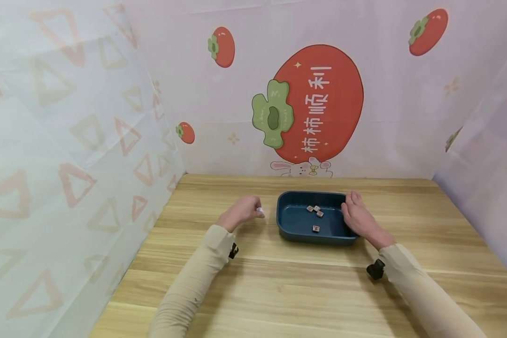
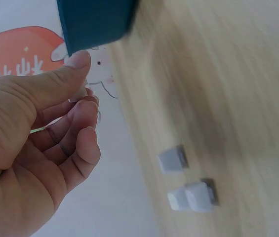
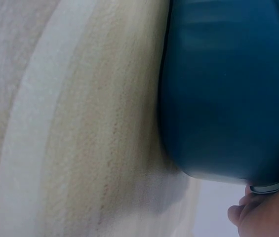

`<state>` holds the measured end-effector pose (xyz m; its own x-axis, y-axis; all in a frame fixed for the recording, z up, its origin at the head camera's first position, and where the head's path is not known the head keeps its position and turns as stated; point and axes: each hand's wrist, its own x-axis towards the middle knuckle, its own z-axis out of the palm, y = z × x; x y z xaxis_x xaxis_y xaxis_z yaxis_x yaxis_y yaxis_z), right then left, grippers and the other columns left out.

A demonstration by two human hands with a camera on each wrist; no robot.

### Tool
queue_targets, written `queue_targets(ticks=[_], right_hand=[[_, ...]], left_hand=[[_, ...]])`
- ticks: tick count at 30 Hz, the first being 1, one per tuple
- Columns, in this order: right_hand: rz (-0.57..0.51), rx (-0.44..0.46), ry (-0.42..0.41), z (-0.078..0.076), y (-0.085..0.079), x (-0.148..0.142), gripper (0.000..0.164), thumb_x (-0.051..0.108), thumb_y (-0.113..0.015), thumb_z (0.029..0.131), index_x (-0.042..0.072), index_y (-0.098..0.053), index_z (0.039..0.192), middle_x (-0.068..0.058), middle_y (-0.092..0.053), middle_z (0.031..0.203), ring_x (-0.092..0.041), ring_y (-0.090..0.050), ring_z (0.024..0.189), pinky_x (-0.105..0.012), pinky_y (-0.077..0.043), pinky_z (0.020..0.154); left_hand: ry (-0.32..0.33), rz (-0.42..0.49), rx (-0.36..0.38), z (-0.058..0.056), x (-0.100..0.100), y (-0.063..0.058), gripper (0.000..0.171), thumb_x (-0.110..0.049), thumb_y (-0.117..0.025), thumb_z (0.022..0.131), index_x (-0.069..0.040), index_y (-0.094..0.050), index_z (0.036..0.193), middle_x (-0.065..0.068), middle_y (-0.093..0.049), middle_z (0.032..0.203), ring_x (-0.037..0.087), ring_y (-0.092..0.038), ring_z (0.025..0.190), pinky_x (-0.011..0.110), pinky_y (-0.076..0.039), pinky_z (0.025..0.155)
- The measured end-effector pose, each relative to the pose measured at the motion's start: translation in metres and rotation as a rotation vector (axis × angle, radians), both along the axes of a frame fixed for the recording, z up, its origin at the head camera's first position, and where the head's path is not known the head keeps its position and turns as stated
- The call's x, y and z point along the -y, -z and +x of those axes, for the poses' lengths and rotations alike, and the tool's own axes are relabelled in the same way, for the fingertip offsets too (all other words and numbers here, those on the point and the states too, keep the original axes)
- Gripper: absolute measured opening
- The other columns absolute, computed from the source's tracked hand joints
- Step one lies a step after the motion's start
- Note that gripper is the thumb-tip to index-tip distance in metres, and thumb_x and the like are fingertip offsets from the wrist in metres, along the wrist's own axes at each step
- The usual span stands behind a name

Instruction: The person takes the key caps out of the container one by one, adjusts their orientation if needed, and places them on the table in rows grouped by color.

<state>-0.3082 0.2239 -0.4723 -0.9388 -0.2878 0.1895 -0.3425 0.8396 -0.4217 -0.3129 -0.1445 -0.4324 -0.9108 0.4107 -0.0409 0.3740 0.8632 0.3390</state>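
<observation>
My left hand (image 1: pixel 243 212) is just left of a dark blue tray (image 1: pixel 317 240), pinching a small white keycap (image 1: pixel 259 210) between thumb and fingertips. In the left wrist view, the fingers hide most of this keycap (image 2: pixel 79 95). Several small square pieces (image 1: pixel 316 229), pale with brownish faces, lie on the tray's floor. At the tray's right end my right hand (image 1: pixel 360 219) holds the rim, its thumb near the inner side and its fingers along the outside. The right wrist view shows the tray's side wall (image 3: pixel 223 98) close up, with part of the hand at the lower right.
A grey keycap (image 2: pixel 172 160) and two white keycaps (image 2: pixel 199 196) sit on the wooden table (image 2: pixel 248 98) in the left wrist view. Behind the table hangs a printed cloth (image 1: pixel 228 98) with red fruit, and a patterned cloth (image 1: pixel 88 155) covers the left side.
</observation>
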Motion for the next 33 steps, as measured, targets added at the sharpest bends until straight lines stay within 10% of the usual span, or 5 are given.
queue_targets(ticks=[33], right_hand=[[-0.016, -0.012, 0.000, -0.002, 0.001, -0.002, 0.054, 0.014, -0.034, 0.104, -0.026, -0.026, 0.139, -0.046, -0.018, 0.149, -0.057, -0.017, 0.141, -0.062, -0.018, 0.115]], left_hand=[[-0.106, -0.280, 0.096, 0.015, 0.024, 0.011, 0.009, -0.011, -0.067, 0.089, -0.011, -0.066, 0.080, 0.001, -0.061, 0.076, 0.014, -0.051, 0.066, 0.026, -0.041, 0.058]])
